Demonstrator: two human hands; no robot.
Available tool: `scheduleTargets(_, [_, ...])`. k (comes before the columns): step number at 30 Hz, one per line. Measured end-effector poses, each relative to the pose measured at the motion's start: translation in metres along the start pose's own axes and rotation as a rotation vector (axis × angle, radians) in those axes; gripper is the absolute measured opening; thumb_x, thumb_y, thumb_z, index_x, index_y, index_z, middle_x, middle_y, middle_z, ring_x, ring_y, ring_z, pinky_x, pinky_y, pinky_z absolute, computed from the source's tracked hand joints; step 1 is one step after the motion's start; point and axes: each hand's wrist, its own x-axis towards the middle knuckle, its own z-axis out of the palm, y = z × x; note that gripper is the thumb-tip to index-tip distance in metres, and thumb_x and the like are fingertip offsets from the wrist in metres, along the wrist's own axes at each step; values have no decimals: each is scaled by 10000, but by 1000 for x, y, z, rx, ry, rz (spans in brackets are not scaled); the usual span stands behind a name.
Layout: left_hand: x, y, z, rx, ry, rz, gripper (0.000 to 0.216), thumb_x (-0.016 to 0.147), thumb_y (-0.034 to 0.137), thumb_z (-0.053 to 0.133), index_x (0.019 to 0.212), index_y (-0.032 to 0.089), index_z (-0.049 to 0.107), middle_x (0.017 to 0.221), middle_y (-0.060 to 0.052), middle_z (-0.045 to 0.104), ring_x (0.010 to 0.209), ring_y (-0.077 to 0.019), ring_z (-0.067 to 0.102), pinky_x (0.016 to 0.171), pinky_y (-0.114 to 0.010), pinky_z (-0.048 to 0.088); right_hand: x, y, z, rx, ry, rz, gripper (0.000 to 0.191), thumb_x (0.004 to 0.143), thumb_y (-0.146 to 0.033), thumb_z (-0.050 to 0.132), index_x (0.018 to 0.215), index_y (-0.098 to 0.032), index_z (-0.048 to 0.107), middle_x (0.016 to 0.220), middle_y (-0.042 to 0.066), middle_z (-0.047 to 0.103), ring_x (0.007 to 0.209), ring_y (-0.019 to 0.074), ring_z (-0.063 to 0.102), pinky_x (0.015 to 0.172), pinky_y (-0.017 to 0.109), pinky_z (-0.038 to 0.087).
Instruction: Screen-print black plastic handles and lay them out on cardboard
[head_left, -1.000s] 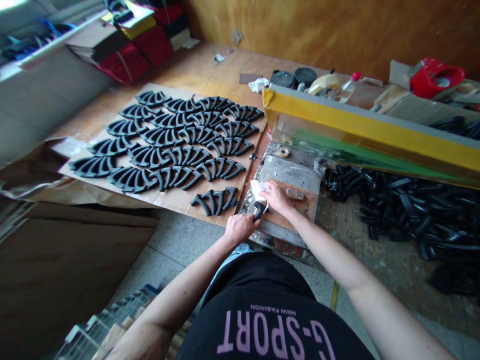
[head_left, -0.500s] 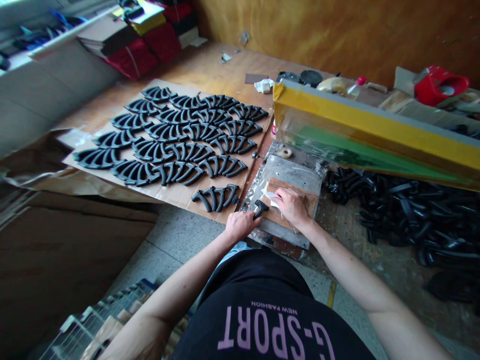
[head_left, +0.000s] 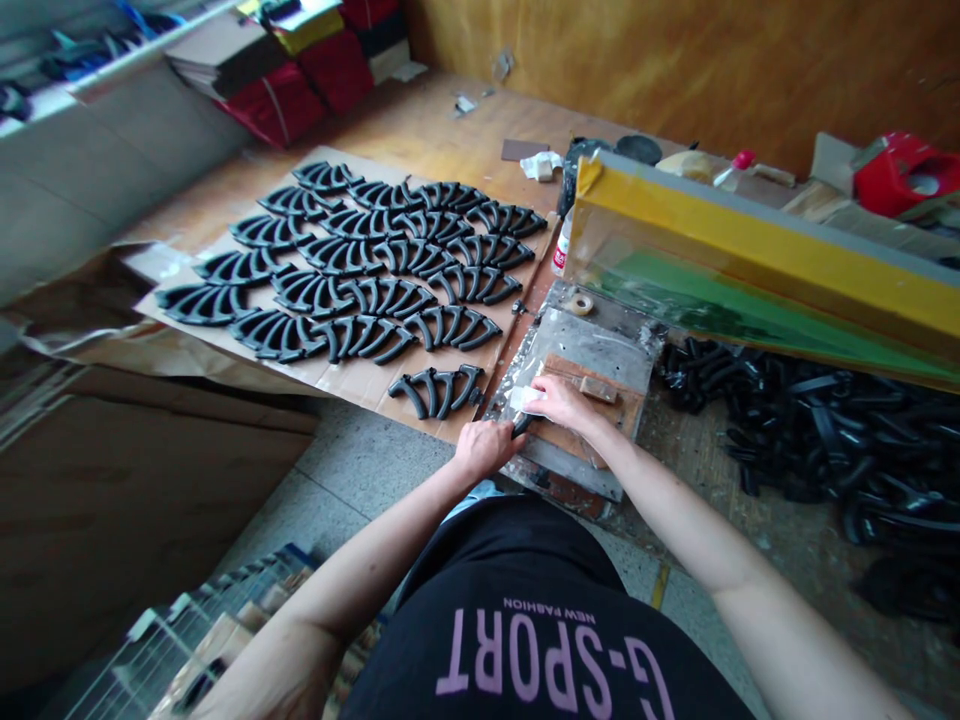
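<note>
My left hand (head_left: 486,448) is wrapped round a black curved plastic handle (head_left: 522,424), whose far end points up and right over the work plate. In my right hand (head_left: 564,403) a white cloth or tissue (head_left: 525,398) is pinched and laid over that end, hiding it. Both hands are above a grey metal plate (head_left: 619,345) with a brown board (head_left: 559,368) on it. A small wooden block (head_left: 598,388) sits on the board beside my right wrist. To the left, rows of similar black handles (head_left: 360,270) lie on a cardboard sheet (head_left: 352,385).
A yellow-edged frame with green mesh (head_left: 750,240) slants above the bench on the right. Beneath it lies a heap of black handles (head_left: 825,430). A tape roll (head_left: 581,303) and a white-and-red bottle (head_left: 561,245) are behind the plate. A red tape dispenser (head_left: 907,175) stands far right.
My right hand has moved left with the white cloth, onto the handle's end that showed bare before. The wooden block has come into view. My left hand keeps its grip.
</note>
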Motion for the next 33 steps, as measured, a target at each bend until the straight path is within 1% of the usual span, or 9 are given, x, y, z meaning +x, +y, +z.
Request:
scheduleTargets(4, [-1, 0, -1, -21, -19, -23, 453, 904, 544, 424, 1013, 209, 708, 935, -116, 735, 944, -244, 691, 851, -325, 504, 5, -2, -4, 43, -43, -50, 119, 732, -280, 662, 728, -197, 577, 648, -48, 536, 629, 123, 476, 583, 231, 277])
scheduleTargets(9, [1, -1, 3, -1, -1, 1, 462, 903, 545, 412, 986, 203, 711, 903, -127, 736, 916, -271, 697, 817, -351, 512, 0, 13, -12, 68, -205, -177, 132, 715, -270, 659, 692, -190, 556, 657, -51, 530, 634, 118, 482, 587, 219, 283])
scheduleTargets(11, [2, -2, 5, 4, 6, 11, 470, 905, 550, 401, 983, 205, 709, 894, -125, 736, 903, -269, 699, 809, -352, 514, 3, 12, -10, 39, -184, -158, 136, 723, -277, 657, 698, -193, 552, 653, -49, 527, 628, 120, 479, 583, 222, 280])
scheduleTargets(16, [2, -3, 5, 9, 0, 16, 475, 909, 558, 388, 984, 212, 704, 904, -119, 736, 906, -259, 700, 812, -350, 514, 16, -1, 0, -5, 73, -59, 89, 764, -227, 619, 730, -198, 542, 730, -11, 574, 686, 137, 499, 632, 238, 313])
scheduleTargets(20, [2, -2, 4, 40, 10, 13, 499, 911, 570, 361, 981, 211, 700, 894, -122, 736, 888, -269, 703, 778, -350, 521, 1, 6, -14, 158, 290, -11, 144, 787, -301, 610, 722, -202, 529, 719, -16, 563, 684, 140, 500, 638, 246, 342])
scheduleTargets(24, [1, -5, 1, 70, -21, 24, 505, 915, 569, 338, 988, 217, 693, 902, -119, 736, 899, -262, 702, 782, -342, 520, -38, 31, -36, 575, 446, 169, 276, 719, -435, 668, 725, -202, 521, 653, -41, 548, 610, 136, 509, 579, 248, 397])
scheduleTargets(28, [-2, -2, -8, 103, -36, 66, 474, 910, 559, 357, 978, 221, 683, 881, -110, 737, 888, -258, 705, 773, -327, 517, -92, 60, -45, 997, 670, 291, 412, 647, -469, 740, 915, -186, 605, 840, 23, 684, 729, 181, 634, 681, 305, 509])
scheduleTargets(31, [-5, 18, -18, 106, -4, 202, 493, 918, 565, 327, 955, 220, 677, 851, -106, 735, 860, -263, 709, 749, -330, 522, -134, 86, -47, 1167, 908, 379, 460, 595, -455, 795, 933, -186, 639, 878, 40, 713, 749, 184, 668, 701, 313, 533])
scheduleTargets(33, [-4, 45, -24, 96, 5, 304, 498, 918, 568, 324, 958, 218, 676, 860, -104, 733, 859, -258, 709, 747, -326, 525, -160, 106, -48, 1229, 1072, 447, 467, 550, -433, 828, 905, -185, 654, 850, 32, 716, 715, 173, 669, 649, 294, 536])
